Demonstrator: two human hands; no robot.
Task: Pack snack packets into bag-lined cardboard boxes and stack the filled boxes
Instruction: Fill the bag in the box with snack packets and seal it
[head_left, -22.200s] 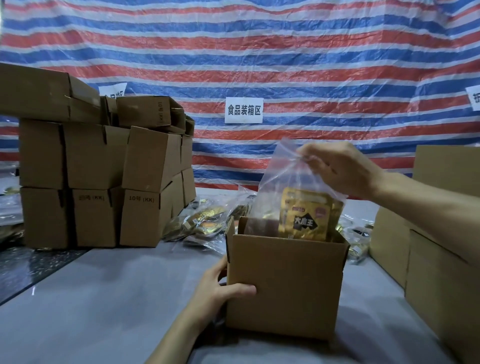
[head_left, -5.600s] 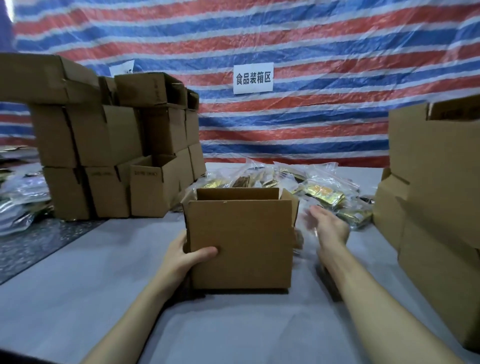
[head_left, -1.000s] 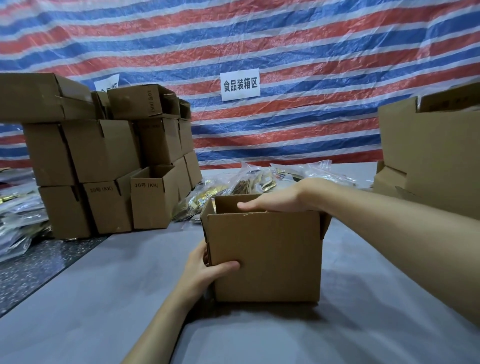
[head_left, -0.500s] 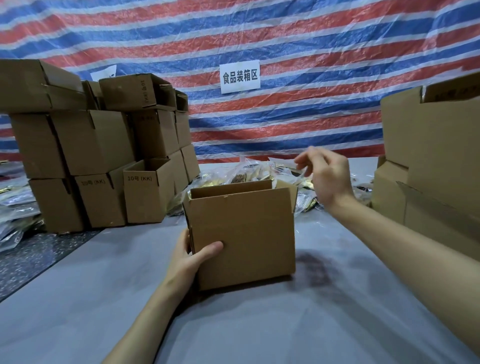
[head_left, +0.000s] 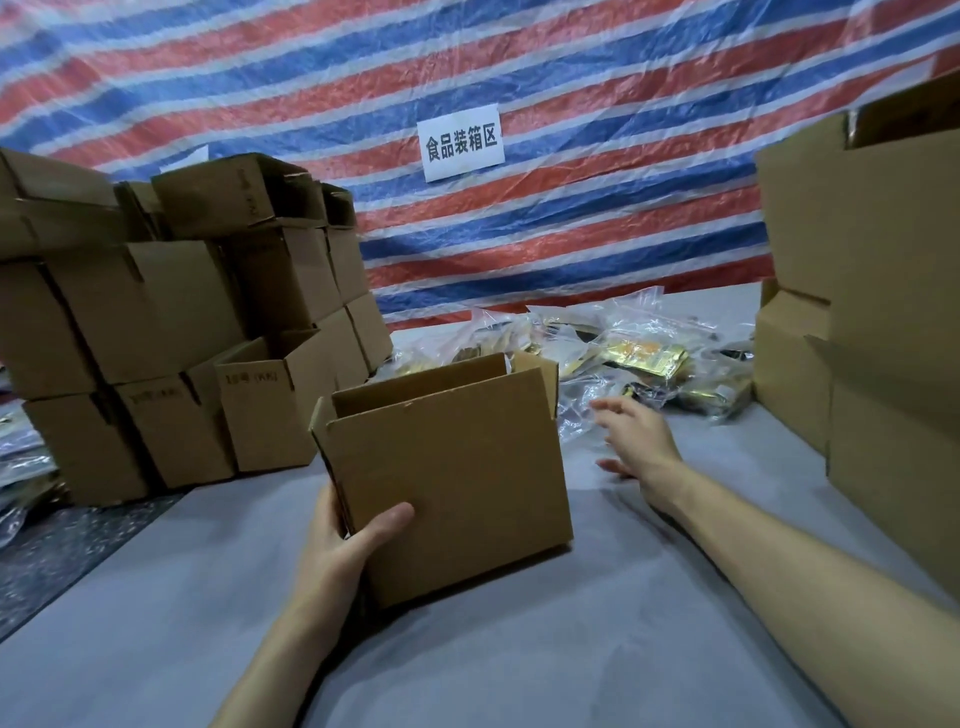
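An open brown cardboard box (head_left: 457, 478) stands on the grey table (head_left: 519, 649) in front of me, its top flaps up and its inside hidden. My left hand (head_left: 343, 551) grips its lower left corner, thumb across the front face. My right hand (head_left: 636, 439) hovers just right of the box with fingers spread and holds nothing. Beyond it lies a heap of snack packets in clear plastic bags (head_left: 623, 358), gold and dark wrappers showing through.
A stack of brown cardboard boxes (head_left: 171, 322) fills the left side, some open. Larger cardboard boxes (head_left: 872, 322) stand stacked along the right edge. A striped tarp with a white sign (head_left: 462, 141) hangs behind. More bagged packets (head_left: 21, 467) lie at far left.
My right hand has dropped from above the box's right flap to low beside the box, nearer the bagged packets. The left hand keeps its grip on the box's corner.
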